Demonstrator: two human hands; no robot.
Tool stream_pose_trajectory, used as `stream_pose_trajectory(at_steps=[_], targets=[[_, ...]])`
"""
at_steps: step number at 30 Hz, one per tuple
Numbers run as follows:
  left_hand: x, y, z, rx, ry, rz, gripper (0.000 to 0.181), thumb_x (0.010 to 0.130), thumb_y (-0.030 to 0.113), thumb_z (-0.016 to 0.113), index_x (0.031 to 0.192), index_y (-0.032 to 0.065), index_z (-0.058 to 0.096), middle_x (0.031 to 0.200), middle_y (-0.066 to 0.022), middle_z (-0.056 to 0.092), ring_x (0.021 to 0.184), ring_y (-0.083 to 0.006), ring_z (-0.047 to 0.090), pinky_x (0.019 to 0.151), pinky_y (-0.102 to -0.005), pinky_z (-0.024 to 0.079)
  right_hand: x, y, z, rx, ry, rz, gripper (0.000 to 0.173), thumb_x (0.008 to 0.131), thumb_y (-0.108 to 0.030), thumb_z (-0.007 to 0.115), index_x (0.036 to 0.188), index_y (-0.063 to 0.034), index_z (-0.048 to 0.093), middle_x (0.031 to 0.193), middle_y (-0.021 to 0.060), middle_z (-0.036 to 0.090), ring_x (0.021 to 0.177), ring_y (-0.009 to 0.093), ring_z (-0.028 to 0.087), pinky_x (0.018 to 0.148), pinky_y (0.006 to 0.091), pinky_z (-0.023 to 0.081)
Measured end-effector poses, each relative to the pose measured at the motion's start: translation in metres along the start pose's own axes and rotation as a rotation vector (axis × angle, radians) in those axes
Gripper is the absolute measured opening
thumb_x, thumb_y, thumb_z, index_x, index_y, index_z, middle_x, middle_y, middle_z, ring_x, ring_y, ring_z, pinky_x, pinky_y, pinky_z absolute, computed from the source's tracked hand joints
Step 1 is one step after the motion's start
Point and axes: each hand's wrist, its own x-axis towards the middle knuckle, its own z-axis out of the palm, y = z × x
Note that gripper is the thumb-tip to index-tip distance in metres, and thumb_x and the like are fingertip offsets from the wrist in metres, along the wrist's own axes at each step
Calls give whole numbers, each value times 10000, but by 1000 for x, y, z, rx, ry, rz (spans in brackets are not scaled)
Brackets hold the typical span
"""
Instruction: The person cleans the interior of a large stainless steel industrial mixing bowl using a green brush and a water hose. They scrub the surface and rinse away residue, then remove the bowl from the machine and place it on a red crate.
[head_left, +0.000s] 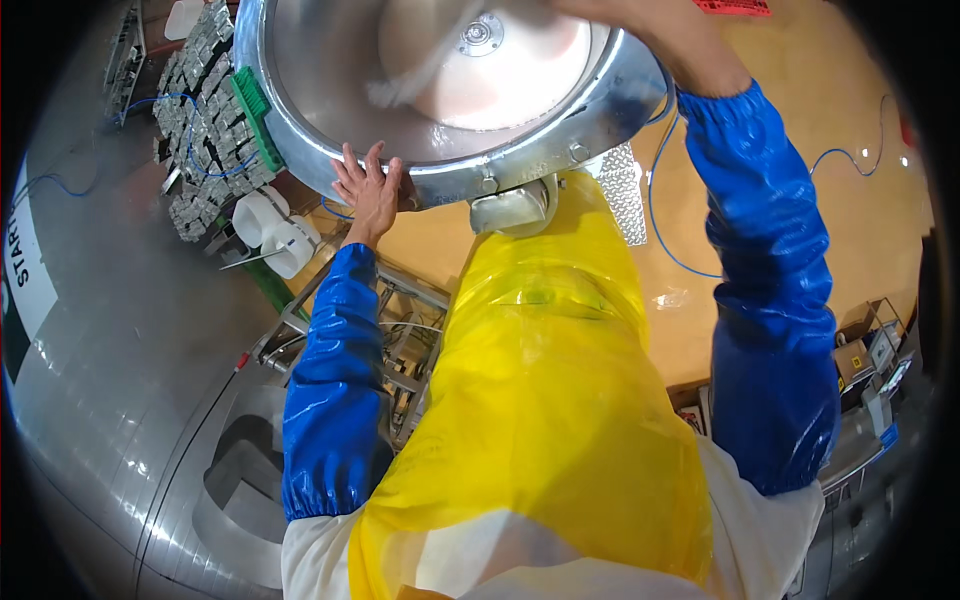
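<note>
A large round stainless steel vessel (450, 176) with a bolted rim stands before me, and a round metal fitting (480, 34) shows at the bottom of its bowl. My left hand (369, 191) rests on the near left part of the rim with its fingers spread, holding nothing. My right hand (600, 6) reaches over the vessel at the top edge; its fingers are cut off or blurred, so its grip cannot be told. A blurred pale streak crosses the bowl. A green scrubbing brush (257, 118) lies on the rim's left side.
Left of the vessel are many stacked metal blocks (202, 112), white plastic containers (289, 247) and a metal frame (412, 292). A blue hose (660, 217) runs over the tan floor (682, 307). A treaded metal plate (624, 195) lies below the rim. Boxes (853, 360) stand at right.
</note>
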Motion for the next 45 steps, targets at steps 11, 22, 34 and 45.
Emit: stream_pose_trajectory(at_steps=[11, 22, 34, 45], targets=[[67, -28, -23, 501, 9, 393, 380, 999, 311, 447, 1105, 143, 772, 1196, -50, 745, 1274, -318, 613, 1180, -714, 181, 47, -47, 49, -30, -319, 62, 194, 781, -191, 706, 811, 0, 696, 677, 179, 666, 595, 296, 625, 616, 413, 524], [89, 120, 71, -519, -1101, 390, 414, 1000, 297, 471, 1218, 27, 698, 1141, -144, 728, 1010, -252, 648, 958, -401, 476, 35, -52, 31, -594, -504, -51, 144, 740, -126, 659, 799, 1, 696, 748, 253, 673, 741, 416, 689, 695, 486, 552], [19, -6, -10, -16, 55, 833, 209, 999, 245, 587, 984, 80, 715, 944, -85, 687, 911, -302, 633, 846, -453, 495, 58, -131, 57, -545, -599, 280, 110, 787, -122, 662, 811, -15, 651, 741, 221, 661, 727, 378, 686, 669, 462, 530], [27, -37, -37, -196, 187, 734, 313, 980, 311, 616, 823, 69, 738, 821, -90, 681, 855, -270, 641, 891, -401, 472, 87, -145, 35, -964, -318, -46, 93, 755, -78, 698, 766, 2, 651, 686, 221, 643, 659, 396, 677, 609, 481, 530]])
